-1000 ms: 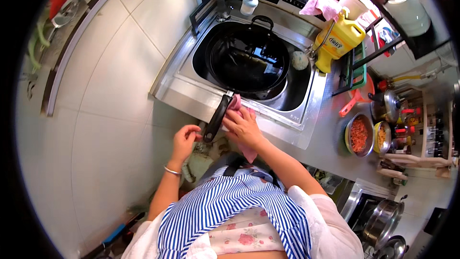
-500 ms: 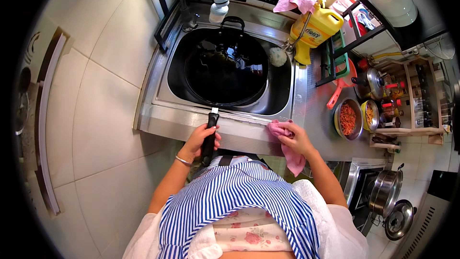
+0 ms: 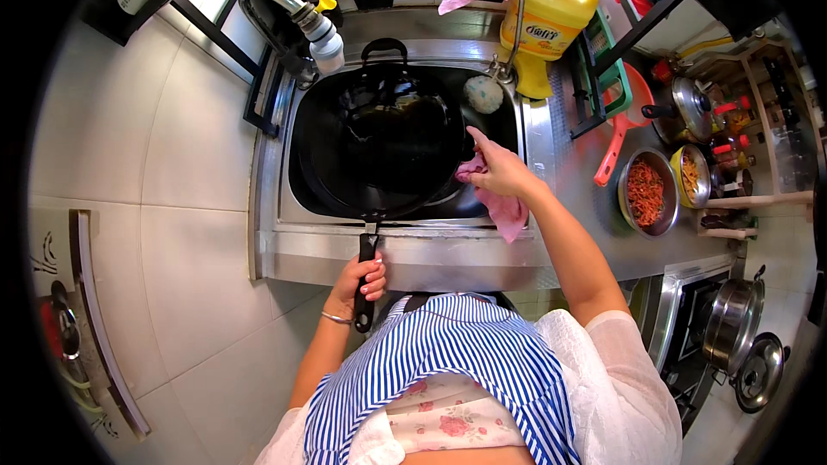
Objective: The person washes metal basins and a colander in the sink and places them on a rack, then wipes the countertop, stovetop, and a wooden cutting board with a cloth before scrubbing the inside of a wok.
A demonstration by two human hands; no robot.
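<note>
Lest the wok [image 3: 388,142] shift, presumably, its six-o'clock handle [image 3: 368,250] is gripped by left hand [image 3: 355,284], cloth [image 3: 504,211] by right hand [image 3: 501,169].

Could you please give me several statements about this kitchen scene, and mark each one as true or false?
1. The left hand grips the wok handle. True.
2. The right hand is empty. False: it holds a pink cloth.
3. The yellow jug stands left of the faucet. False: it stands right of it.
4. A metal bowl right of the sink contains orange shreds. True.
</note>
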